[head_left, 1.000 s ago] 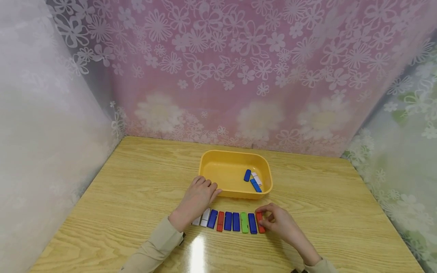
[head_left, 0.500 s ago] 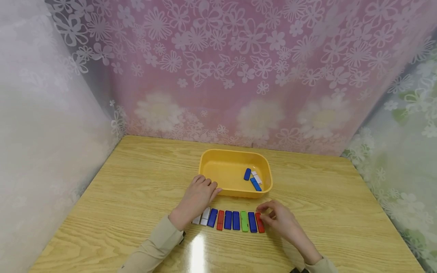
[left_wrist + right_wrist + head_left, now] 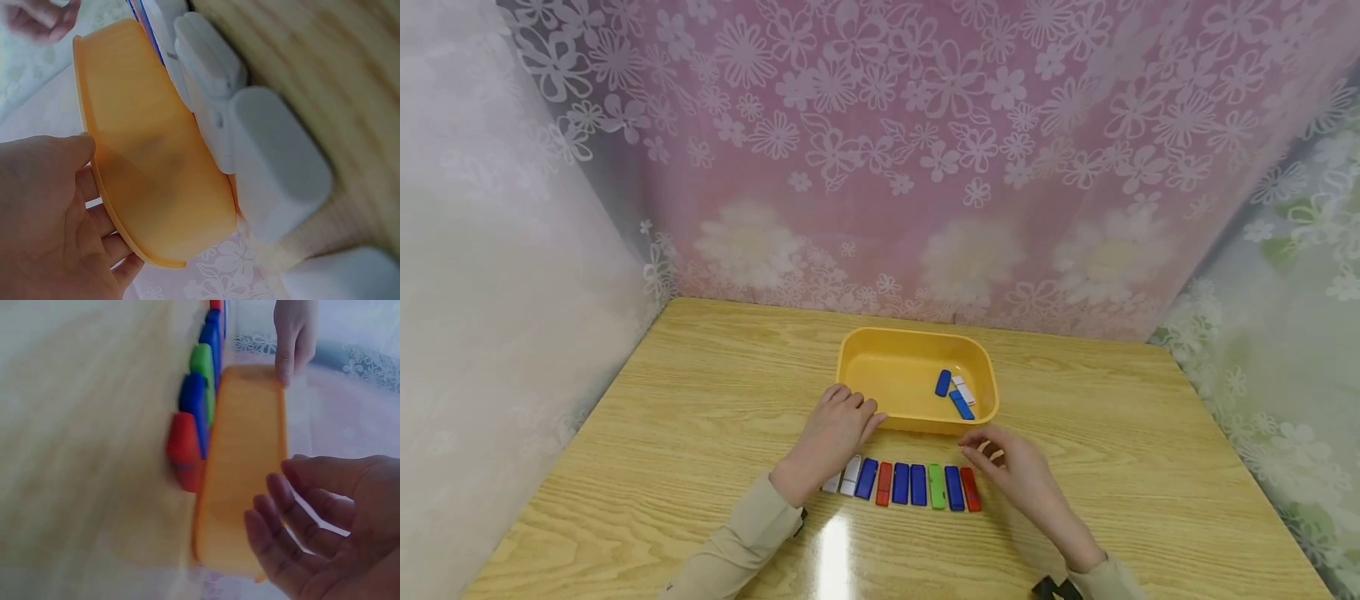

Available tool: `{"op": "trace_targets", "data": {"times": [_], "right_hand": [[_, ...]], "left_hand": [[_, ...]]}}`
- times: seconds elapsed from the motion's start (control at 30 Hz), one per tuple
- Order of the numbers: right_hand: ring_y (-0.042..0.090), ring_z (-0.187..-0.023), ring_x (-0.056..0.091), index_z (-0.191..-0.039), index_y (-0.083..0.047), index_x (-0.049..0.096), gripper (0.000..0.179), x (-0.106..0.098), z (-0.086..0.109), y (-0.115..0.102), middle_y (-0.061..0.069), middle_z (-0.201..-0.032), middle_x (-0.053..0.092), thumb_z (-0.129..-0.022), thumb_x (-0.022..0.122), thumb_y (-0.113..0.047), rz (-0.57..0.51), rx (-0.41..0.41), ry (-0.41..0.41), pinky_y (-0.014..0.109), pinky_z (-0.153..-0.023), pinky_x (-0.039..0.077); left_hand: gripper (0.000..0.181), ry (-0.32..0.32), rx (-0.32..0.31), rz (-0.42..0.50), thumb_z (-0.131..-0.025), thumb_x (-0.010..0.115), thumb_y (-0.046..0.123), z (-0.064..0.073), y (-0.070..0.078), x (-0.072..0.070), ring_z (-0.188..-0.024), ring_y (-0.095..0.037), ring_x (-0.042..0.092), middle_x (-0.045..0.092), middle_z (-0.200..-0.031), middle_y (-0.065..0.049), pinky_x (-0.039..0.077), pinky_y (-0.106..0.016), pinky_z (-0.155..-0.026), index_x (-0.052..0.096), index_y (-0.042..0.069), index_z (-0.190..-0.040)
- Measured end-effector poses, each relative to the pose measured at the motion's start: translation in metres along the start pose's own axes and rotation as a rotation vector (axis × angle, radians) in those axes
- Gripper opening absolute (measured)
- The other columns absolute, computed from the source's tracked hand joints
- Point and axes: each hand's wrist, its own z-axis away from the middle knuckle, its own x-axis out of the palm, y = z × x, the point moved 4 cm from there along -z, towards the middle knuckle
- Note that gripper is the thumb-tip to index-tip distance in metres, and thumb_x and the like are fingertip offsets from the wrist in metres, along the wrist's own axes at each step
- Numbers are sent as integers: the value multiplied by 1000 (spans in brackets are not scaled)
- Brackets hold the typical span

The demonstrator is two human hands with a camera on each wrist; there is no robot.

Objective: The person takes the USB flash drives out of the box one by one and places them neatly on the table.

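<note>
A yellow plastic bin (image 3: pixel 887 375) sits behind a side-by-side row of small capped sticks that look like USB flash drives. My left hand (image 3: pixel 835 429) grips its near-left rim, thumb outside and fingers over the edge in the left wrist view. At the row's right end lies a red stick (image 3: pixel 971 489), beside a blue one (image 3: pixel 954 488) and a green one (image 3: pixel 937 487). White sticks (image 3: pixel 275 162) form the left end, partly hidden by my left wrist in the head view. My right hand (image 3: pixel 1018 467), fingers loosely bent, holds nothing just above and right of the red stick.
Inside the bin, toward its right side, lie a dark blue stick (image 3: pixel 943 382), a white one (image 3: pixel 962 390) and a lighter blue one (image 3: pixel 962 405). Flowered curtains (image 3: pixel 865 167) hang behind and at both sides of the wooden table (image 3: pixel 737 375).
My right hand has let go of the red stick and moved up and away, toward the bin's near-right corner. The left hand has stayed on the rim.
</note>
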Motion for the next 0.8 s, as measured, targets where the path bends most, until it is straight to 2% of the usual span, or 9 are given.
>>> {"op": "trace_targets", "data": {"times": [0.23,0.33,0.57,0.8], "right_hand": [[13,-84,65,-105,-11,73,10,-14,-23,-15,-3,-97,70,-96,70,-8,30,-161,97,26,-70,57],[16,-81,66,-106,-8,73,12,-16,-39,-15,1,-96,70,-94,72,-6,88,-183,110,32,-70,59],[24,-78,68,-107,-2,72,17,-6,-75,-13,12,-96,70,-91,74,-8,294,-116,51,40,-70,58],[25,-77,63,-104,3,72,19,9,-95,-6,14,-92,67,-87,77,-5,452,6,-78,40,-72,56]], "left_hand": [[31,8,2,-5,-104,59,31,0,0,2,-75,-23,55,60,-73,-3,48,-39,-89,58,12,-79],[30,6,3,-6,-104,59,30,0,0,2,-76,-24,56,61,-75,-3,47,-40,-89,59,12,-80],[28,-6,3,-13,-104,58,31,0,-1,0,-77,-23,57,63,-77,-2,47,-40,-90,63,13,-84],[28,-17,-2,-9,-104,57,32,0,-1,1,-79,-23,58,64,-78,-2,47,-40,-91,63,12,-84]]}}
